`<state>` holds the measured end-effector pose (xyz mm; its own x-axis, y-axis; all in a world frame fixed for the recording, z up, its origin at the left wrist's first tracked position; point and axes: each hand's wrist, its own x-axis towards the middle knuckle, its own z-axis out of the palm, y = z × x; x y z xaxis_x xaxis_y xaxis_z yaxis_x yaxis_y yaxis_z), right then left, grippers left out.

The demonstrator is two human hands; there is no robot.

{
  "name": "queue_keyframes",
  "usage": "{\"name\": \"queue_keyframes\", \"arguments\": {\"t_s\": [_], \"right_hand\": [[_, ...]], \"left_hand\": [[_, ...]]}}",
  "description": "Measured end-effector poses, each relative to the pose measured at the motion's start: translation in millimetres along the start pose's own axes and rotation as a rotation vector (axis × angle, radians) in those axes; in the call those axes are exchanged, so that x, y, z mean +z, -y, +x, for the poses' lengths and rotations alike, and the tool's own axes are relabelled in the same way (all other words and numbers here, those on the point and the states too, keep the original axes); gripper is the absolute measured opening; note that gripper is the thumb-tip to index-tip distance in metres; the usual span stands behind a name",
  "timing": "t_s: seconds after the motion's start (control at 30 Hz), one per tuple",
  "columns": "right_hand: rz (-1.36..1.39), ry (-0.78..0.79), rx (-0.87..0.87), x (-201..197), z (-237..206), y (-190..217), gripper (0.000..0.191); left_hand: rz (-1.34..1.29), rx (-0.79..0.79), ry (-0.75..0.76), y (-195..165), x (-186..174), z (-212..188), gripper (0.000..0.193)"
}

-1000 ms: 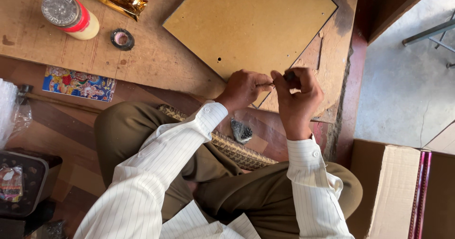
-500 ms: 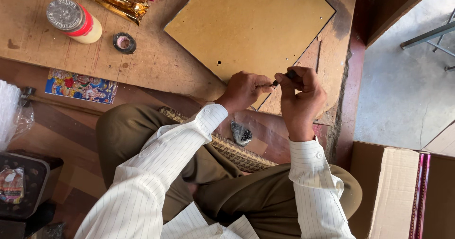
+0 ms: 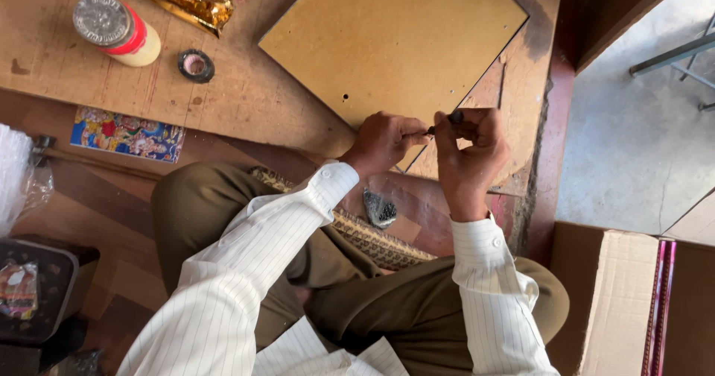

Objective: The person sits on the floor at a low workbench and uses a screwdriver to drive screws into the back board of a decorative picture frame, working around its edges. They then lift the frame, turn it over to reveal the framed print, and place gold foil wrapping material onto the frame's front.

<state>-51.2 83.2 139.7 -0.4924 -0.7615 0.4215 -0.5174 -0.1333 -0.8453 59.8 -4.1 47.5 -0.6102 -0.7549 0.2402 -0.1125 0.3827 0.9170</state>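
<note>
Your left hand (image 3: 383,141) and right hand (image 3: 469,149) meet at the near corner of the tan fibreboard panel (image 3: 395,37), both pinching a small dark tool (image 3: 445,119) between fingertips. A slip here could gouge the smooth board or drop the tiny piece onto the floor. Nearby on the scarred wooden surface (image 3: 246,96) sit a foil-topped glue bottle (image 3: 115,32) and a black tape ring (image 3: 196,66).

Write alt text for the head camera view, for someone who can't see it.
Seated person's left hand and right hand pinch a small dark tool at the edge of a tan board on a worn wooden table; a jar and tape roll lie nearby.
</note>
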Motion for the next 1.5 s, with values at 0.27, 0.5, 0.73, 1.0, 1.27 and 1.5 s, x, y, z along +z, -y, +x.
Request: {"name": "queue_keyframes", "arguments": {"t_s": [0.27,0.5,0.73,1.0,1.27,1.5], "right_hand": [[-0.140,0.110,-0.140,-8,0,7,0.016],[-0.212,-0.045,-0.071,-1,-4,-2,0.016],[-0.194,0.092,-0.157,-9,-1,4,0.019],[-0.232,0.047,-0.118,-6,-2,8,0.012],[-0.147,-0.087,-0.047,0,-10,-8,0.019],[-0.245,-0.124,-0.171,-13,-8,-4,0.018]], "left_hand": [[0.076,0.059,-0.010,7,4,-1,0.018],[0.061,0.068,-0.045,9,6,1,0.018],[0.156,0.073,0.011,4,3,-1,0.017],[0.014,-0.024,0.009,1,2,0,0.016],[0.032,-0.028,0.002,5,4,1,0.017],[0.153,0.011,0.042,6,5,1,0.014]]}}
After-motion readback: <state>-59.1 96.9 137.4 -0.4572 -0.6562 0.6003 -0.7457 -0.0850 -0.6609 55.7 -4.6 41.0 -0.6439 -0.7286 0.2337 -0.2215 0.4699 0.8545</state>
